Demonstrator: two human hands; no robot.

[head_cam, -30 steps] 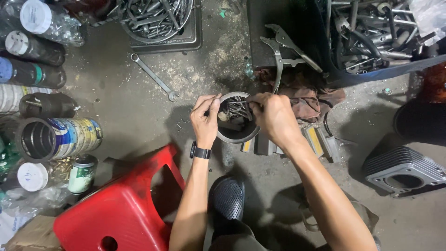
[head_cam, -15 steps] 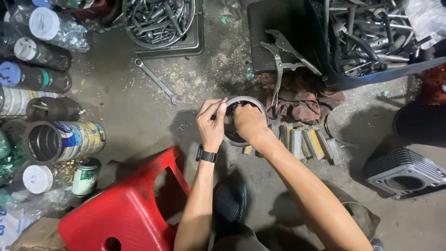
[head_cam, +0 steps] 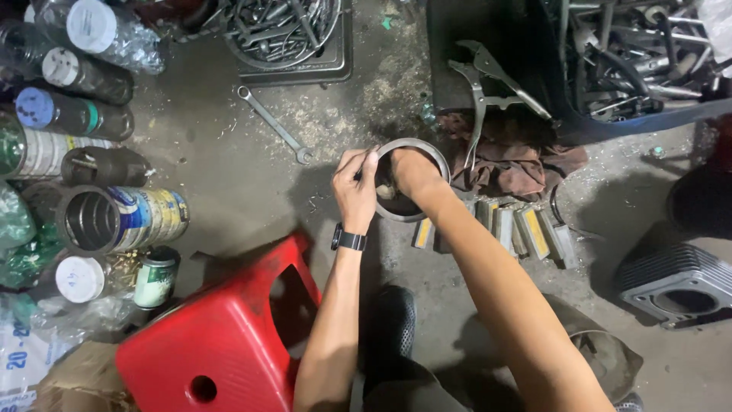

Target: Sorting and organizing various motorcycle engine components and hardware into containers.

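Observation:
A grey metal cylinder sleeve (head_cam: 418, 148) stands upright on the dirty concrete floor in the middle of the head view. My left hand (head_cam: 355, 192), with a black watch on its wrist, grips the sleeve's left rim. My right hand (head_cam: 412, 172) is pushed down inside the sleeve, so its fingers are hidden. Whether it holds anything in there cannot be seen.
A red plastic stool (head_cam: 221, 343) stands near me. Tins and bottles (head_cam: 114, 217) line the left. A spanner (head_cam: 273, 122), a tray of tools (head_cam: 286, 34), large pliers (head_cam: 480, 84) on a brown rag, small yellow-faced blocks (head_cam: 503, 227) and a finned engine cylinder (head_cam: 675, 286) lie around.
My right hand has gone from the sleeve's top rim down into its bore. My left hand has stayed on the left rim. The camera has shifted slightly.

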